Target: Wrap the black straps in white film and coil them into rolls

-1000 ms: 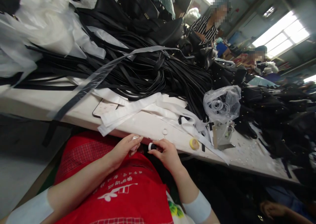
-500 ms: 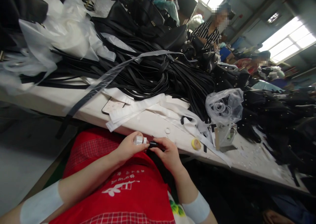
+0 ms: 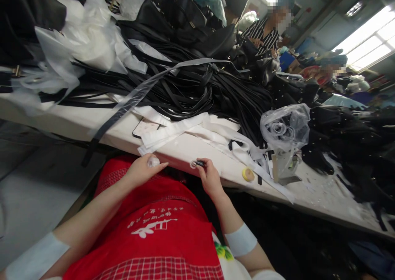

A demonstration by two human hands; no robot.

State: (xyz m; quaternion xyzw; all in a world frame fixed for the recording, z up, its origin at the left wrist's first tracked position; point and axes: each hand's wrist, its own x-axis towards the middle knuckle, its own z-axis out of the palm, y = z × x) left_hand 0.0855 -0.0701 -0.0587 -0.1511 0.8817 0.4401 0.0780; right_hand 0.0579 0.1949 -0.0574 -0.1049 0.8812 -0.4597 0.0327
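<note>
Over the table's front edge, my left hand (image 3: 143,170) is wrapped round a small clear bottle (image 3: 153,161), its thumb pointing right. My right hand (image 3: 210,175) pinches a small black cap (image 3: 200,163) between thumb and fingers. Just at the left end of the cap lies a small pale ring (image 3: 193,165) on the table edge; whether they touch is hard to tell. The bottle and the cap are apart, with a gap between my hands.
The white table (image 3: 182,148) bears white strips (image 3: 175,134), a phone-like card (image 3: 145,128), a yellow tape roll (image 3: 247,174), a pile of black straps (image 3: 197,95) and a clear plastic bag (image 3: 285,126). A person (image 3: 262,35) in stripes is across the table.
My hands have moved apart, the left one leftward with the bottle, the right one slightly up with the black cap, now beside the ring. The camera view has shifted slightly.
</note>
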